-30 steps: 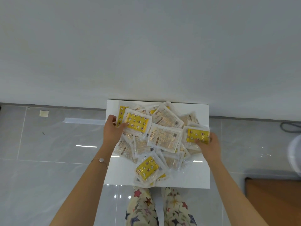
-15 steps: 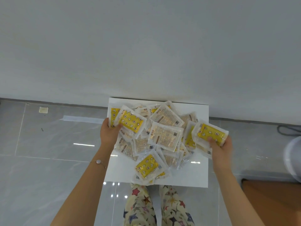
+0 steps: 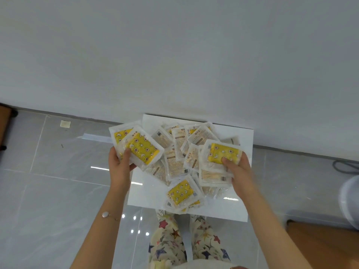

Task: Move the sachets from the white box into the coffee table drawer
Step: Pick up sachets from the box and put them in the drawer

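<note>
While both hands are working over the white box (image 3: 236, 210), which is lying flat on the grey tiled floor (image 3: 48, 191) against the foot of the wall (image 3: 174, 55), each one is holding its own small stack of sachets. The left hand (image 3: 120, 167) is gripping the left bundle (image 3: 142, 149) at the box's left edge, its thumb pressing on the yellow star-and-moon packet on top and its fingers curling underneath; this bundle is hanging partly out past the rim, over the floor. The right hand (image 3: 240, 171) is gripping the right bundle (image 3: 221, 154) over the right half of the box, its thumb lying across another yellow packet while paler packets are showing beneath. Whether either bundle is touching the pile below is not showing clearly.

Between the hands, the heap of sachets (image 3: 175, 162) is lying loose in the box, mostly clear packets with brown print overlapping at all angles. One yellow packet (image 3: 180, 193) is sitting at the near edge of the heap.

A thin bracelet (image 3: 105, 214) is circling the left wrist. Star-patterned trousers (image 3: 169, 245) are showing just below the box, a wooden surface (image 3: 326, 249) is filling the lower right corner, and a dark cable (image 3: 345, 166) is trailing on the floor at the far right.
</note>
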### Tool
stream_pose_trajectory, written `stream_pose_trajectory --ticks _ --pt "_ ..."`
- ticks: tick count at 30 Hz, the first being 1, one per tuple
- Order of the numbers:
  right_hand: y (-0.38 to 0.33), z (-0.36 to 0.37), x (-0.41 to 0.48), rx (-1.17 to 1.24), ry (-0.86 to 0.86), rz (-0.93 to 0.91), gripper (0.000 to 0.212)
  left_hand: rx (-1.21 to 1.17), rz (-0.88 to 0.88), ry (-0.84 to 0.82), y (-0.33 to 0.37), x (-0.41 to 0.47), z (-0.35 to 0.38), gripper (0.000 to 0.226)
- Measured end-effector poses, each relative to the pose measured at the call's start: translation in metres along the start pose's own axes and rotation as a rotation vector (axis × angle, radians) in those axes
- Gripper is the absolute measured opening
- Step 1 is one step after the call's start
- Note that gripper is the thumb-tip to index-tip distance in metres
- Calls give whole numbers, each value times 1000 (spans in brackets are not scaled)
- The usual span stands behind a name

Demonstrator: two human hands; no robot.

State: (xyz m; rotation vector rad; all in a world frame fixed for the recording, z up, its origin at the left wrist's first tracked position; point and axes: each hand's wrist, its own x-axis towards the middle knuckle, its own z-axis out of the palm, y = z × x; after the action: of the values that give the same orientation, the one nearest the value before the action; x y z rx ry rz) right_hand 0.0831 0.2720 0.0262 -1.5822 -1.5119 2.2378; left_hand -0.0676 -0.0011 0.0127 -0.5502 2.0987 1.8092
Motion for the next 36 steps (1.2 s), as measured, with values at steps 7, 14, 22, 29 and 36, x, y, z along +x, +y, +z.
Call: stream_pose_trajectory --ticks 7,14,22,29,36 --pt "-13 34 -32 -194 -50 -58 46 28 -36 -29 20 -41 -6 14" --pt "-62 53 -93 -238 -115 -124 46 -66 -17 -5 76 -115 -30 22" --pt "-129 90 -187 -520 -350 -241 36 -214 -38 219 128 -201 -122 29" --pt "-126 186 -277 -689 -613 -301 33 -360 -26 475 130 -259 -248 42" --pt "-51 321 -373 -825 -823 -308 38 -516 -10 686 118 -299 -381 41"
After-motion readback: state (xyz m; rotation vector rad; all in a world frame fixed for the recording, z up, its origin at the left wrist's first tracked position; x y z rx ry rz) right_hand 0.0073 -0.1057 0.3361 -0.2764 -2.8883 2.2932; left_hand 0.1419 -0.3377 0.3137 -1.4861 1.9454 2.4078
